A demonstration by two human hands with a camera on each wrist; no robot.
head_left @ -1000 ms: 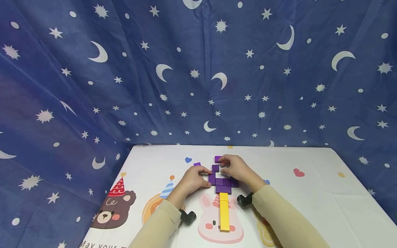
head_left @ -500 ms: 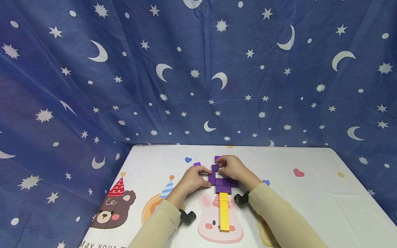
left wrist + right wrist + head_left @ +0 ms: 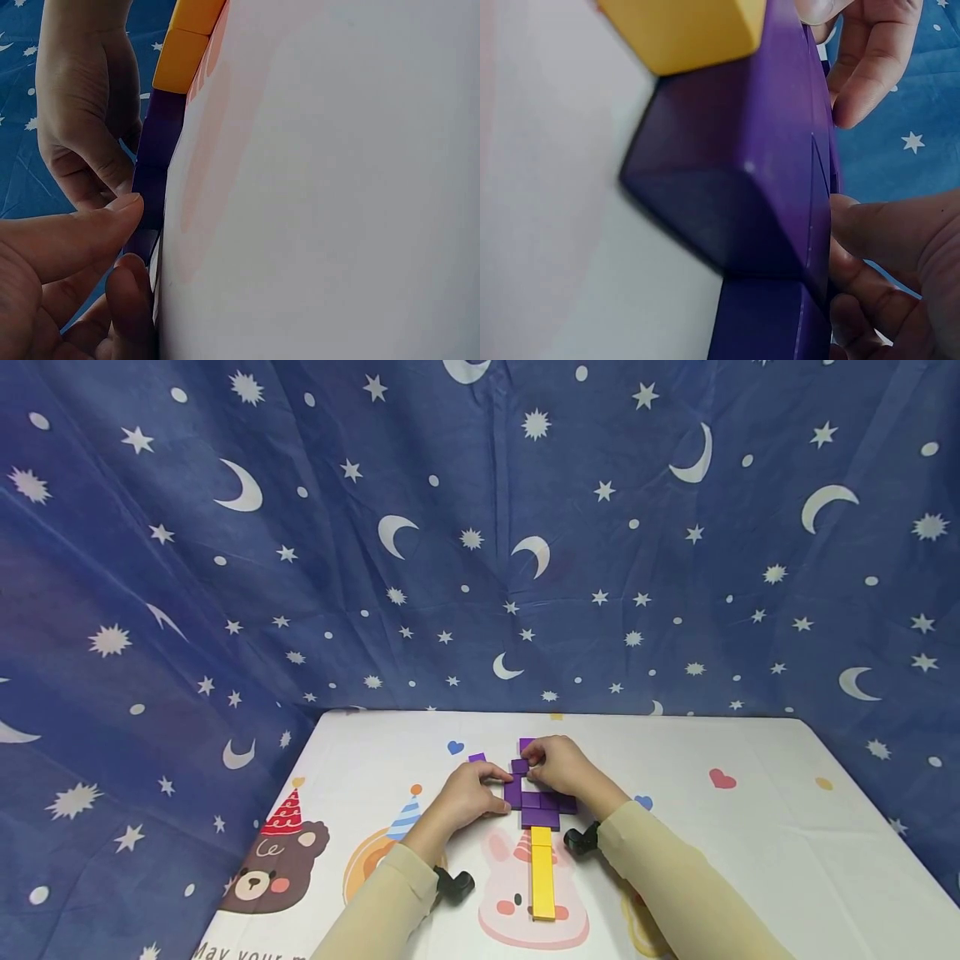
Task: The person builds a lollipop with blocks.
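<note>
A flat figure of purple blocks point(image 3: 540, 818) lies on the table, with yellow blocks point(image 3: 542, 881) in a line below it. My left hand point(image 3: 463, 795) holds the upright purple block point(image 3: 513, 792) on the figure's left side, index finger at its upper end and thumb at its lower end. The right hand point(image 3: 562, 766) has its thumb and curled fingers at the right of a small purple block point(image 3: 520, 766) atop that upright one. In the right wrist view, the near purple block point(image 3: 780, 150) partly hides the fingertips of both hands.
A loose purple block point(image 3: 527, 745) lies behind the right fingers, and another purple block point(image 3: 477, 757) beyond the left hand. The white tablecloth point(image 3: 750, 843) carries printed animals and hearts. A blue star-patterned curtain point(image 3: 480, 568) hangs along the table's back edge.
My right hand has moved slightly left, its fingers closing in on the small purple block, which has shifted a touch left. The left hand has stayed in place.
</note>
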